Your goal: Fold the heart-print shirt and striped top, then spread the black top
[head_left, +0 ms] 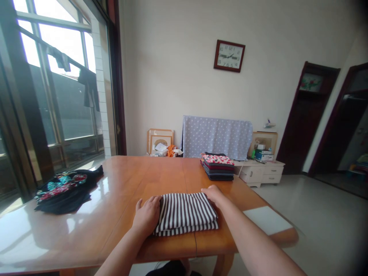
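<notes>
A black-and-white striped garment (186, 211), folded into a neat rectangle, lies near the front edge of the wooden table (138, 176). My left hand (148, 214) is at its left side, fingers closed against the edge and one finger held apart. At the far right corner, my right hand (214, 194) has its fingers bent around the cloth, with the thumb hidden. The folded layers show along the front, and the cloth rests on the tabletop.
A dark garment with a colourful pattern (66, 188) lies loosely at the left. Toward the back right stands a stack of folded clothes (218, 166). A white sheet (267, 219) lies at the right corner. Behind are a dotted cloth cover (217, 138) and a white cabinet (266, 173).
</notes>
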Demonstrator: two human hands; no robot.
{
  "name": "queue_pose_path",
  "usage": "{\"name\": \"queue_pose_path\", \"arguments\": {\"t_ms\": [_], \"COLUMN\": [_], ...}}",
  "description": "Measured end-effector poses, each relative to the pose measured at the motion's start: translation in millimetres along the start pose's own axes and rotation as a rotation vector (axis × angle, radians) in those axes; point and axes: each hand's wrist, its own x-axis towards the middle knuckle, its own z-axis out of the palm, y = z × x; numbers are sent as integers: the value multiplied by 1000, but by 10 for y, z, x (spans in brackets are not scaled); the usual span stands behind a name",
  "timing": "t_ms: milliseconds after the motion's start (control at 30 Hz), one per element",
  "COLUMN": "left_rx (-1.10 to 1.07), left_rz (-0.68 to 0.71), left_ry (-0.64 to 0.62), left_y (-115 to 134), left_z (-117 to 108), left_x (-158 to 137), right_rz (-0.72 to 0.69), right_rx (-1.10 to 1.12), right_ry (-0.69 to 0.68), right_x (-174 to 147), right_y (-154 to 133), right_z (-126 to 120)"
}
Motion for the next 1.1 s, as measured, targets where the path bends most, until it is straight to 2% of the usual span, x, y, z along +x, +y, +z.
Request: {"name": "queue_pose_path", "arguments": {"t_ms": [167,300,400,600,800,1000,1100], "left_rx": [27,13,15,12,-19,87,109], "left_rz": [-3,-28,-47,-66,-112,-286,-332], "left_ry": [-5,-63,-90,-112,-62,60,12], "left_y": [-37,-66,-64,-71,-80,-10,36], "left_z": [74,98,81,71,-11,-233,-278], "left_x": [10,28,36,46,58,-35,-76], "right_rz": [2,-6,13,15,-16,-100,-166], "right_rx": [-110,-201,-279,-312,-243,-207,-196], "right_ry": [78,175,199,144,93,23,9], "right_x": [19,-4,-43,-86,-252,-612,-702], "right_y": [31,129,203,240,331,492,525], "right_z": [75,40,24,3,-222,-270,-224]}}
